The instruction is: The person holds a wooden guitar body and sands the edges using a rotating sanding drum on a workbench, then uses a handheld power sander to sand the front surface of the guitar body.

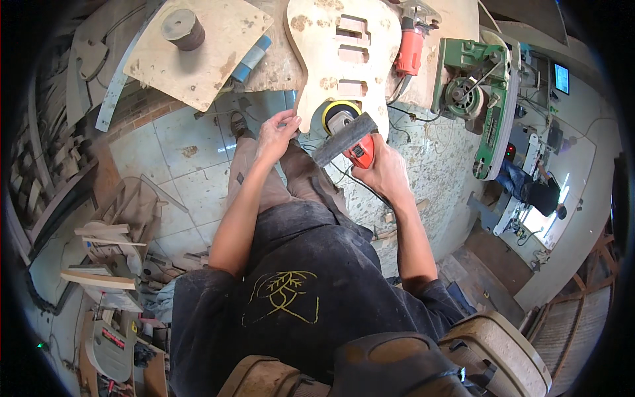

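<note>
Workbench (281,69) bears guitar body (350,70), its edge touching left hand (276,135)

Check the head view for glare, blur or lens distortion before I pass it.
Head view: left hand and right hand look fairly sharp, with the power tool readable; head view, far right: white glare beside the co-worker, whose details are too small to judge; head view, rim: fisheye bending, corners black.
</note>
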`<state>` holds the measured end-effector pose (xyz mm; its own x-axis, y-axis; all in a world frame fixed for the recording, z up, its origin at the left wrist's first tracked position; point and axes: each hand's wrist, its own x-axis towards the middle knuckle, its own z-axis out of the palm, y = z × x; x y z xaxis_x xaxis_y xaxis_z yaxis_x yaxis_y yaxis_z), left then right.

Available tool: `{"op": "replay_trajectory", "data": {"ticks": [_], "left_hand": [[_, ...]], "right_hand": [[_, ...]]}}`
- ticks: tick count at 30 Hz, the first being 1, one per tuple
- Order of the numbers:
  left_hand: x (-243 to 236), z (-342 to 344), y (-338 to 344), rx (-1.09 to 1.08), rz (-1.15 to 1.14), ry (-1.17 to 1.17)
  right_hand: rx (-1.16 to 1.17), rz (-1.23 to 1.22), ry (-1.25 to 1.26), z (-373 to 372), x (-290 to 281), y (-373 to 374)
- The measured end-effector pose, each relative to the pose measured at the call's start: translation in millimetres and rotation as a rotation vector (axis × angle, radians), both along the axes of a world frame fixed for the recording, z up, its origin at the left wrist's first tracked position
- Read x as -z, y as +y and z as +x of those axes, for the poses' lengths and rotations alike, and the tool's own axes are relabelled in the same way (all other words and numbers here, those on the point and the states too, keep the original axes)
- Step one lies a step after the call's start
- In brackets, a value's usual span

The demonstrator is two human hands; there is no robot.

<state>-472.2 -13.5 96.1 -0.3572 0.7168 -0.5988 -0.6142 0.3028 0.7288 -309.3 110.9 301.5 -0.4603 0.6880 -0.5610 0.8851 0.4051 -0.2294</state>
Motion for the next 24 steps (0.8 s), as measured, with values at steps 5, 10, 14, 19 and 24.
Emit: {"op": "replay_trajectory", "data": {"ticks": [5,10,14,19,24], "left_hand": [[2,-1,0,0.018,0.008,0.016],[2,0,1,0.003,0.008,0.003],[1,0,1,0.014,-0.011,0.003],[8,0,0,0.023,0.004,0.023],[9,1,0,0.014,0.003,0.027]], "right_hand": [[0.0,-0.022,0.008,-1,-4,-3],[-0.007,-0.011,-0.026,-5,-1,-1],[-0.014,-0.023,-0.03,0,-2,-3],[-0.026,-0.029,-0.013,-7,-8,-2],[-0.078,0.004,0.014,-1,-1,3]]}}
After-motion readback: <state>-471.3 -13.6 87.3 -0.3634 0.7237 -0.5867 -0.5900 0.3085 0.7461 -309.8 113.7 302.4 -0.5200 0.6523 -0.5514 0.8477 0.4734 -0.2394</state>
